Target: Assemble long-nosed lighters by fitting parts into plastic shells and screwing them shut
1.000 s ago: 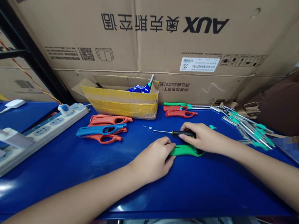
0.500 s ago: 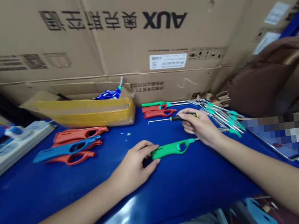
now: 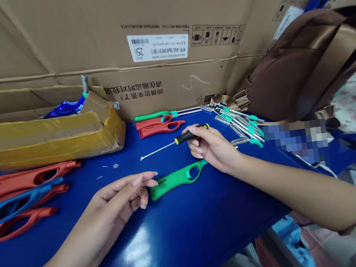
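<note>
My right hand (image 3: pixel 211 146) is closed around the black and yellow handle of a thin screwdriver (image 3: pixel 159 150). Its shaft slants down to the left, and a tiny bit of metal shows at the tip. Below the shaft lies a green lighter (image 3: pixel 174 180) with a trigger hole, its nozzle end running behind my right hand. By the lighter's left end is my left hand (image 3: pixel 118 205); index and middle fingers reach out, the thumb lies close to them, and nothing shows in its grasp. Whether it touches the lighter I cannot tell. Small metal pins (image 3: pixel 116 165) lie beyond it.
Red and blue lighter bodies (image 3: pixel 25 193) are stacked at the left, before a taped cardboard box (image 3: pixel 47 139). Farther back lie red lighters (image 3: pixel 160 128) and a pile of metal nozzles (image 3: pixel 238 121). A brown bag (image 3: pixel 293 65) stands at the right.
My view has turned right and come closer. My left hand has let go of the green lighter's end. The screwdriver in my right hand now tilts down toward its tip.
</note>
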Available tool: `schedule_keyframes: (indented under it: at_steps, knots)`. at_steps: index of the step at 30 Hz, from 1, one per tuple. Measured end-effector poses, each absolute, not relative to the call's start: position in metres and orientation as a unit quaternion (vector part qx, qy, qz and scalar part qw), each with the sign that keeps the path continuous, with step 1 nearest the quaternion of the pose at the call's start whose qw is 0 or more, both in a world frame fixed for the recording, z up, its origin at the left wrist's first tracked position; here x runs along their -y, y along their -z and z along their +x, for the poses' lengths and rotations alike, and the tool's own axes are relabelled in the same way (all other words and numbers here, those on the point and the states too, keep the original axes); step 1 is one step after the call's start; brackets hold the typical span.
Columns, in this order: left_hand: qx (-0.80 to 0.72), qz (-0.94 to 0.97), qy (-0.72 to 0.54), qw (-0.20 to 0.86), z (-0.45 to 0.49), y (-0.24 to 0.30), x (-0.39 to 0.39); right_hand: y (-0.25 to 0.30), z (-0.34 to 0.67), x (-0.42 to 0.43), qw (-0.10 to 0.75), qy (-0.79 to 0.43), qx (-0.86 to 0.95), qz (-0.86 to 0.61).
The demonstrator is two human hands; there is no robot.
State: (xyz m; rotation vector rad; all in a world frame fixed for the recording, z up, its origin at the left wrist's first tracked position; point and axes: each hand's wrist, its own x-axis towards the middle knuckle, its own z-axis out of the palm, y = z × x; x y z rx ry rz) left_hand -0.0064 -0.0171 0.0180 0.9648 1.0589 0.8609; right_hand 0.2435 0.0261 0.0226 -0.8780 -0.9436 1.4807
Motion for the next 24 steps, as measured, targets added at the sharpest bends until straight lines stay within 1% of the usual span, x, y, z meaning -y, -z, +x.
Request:
schedule_keyframes:
  at_steps: [3, 7, 13, 17, 19, 20, 23, 24]
  knots:
    - [-0.465, 0.368, -0.379, 0.71, -0.003, -0.02, 0.018, -0.022, 0.242, -0.023, 0.556, -0.62, 0.416, -0.365]
    - [-0.446, 0.351, -0.378, 0.732, -0.002, -0.02, 0.017, -0.022, 0.241, -0.02, 0.557, -0.612, 0.427, -0.364]
    - [-0.417, 0.354, -0.381, 0.745, -0.001, -0.017, 0.021, -0.022, 0.241, -0.02, 0.551, -0.615, 0.428, -0.368]
    - [-0.42, 0.37, -0.387, 0.733, -0.003, -0.019, 0.017, -0.022, 0.241, -0.019, 0.545, -0.614, 0.428, -0.377]
    - [-0.439, 0.404, -0.394, 0.699, -0.011, -0.026, 0.009, -0.024, 0.242, -0.019, 0.545, -0.612, 0.427, -0.382]
    - [-0.461, 0.435, -0.402, 0.661, -0.017, -0.031, 0.004, -0.025, 0.243, -0.019, 0.546, -0.612, 0.426, -0.382]
    - [-0.536, 0.558, -0.413, 0.48, -0.037, -0.05, -0.011, -0.029, 0.245, -0.019, 0.553, -0.608, 0.421, -0.384]
    - [-0.546, 0.603, -0.393, 0.429, -0.044, -0.057, -0.015, -0.03, 0.246, -0.019, 0.558, -0.6, 0.419, -0.392]
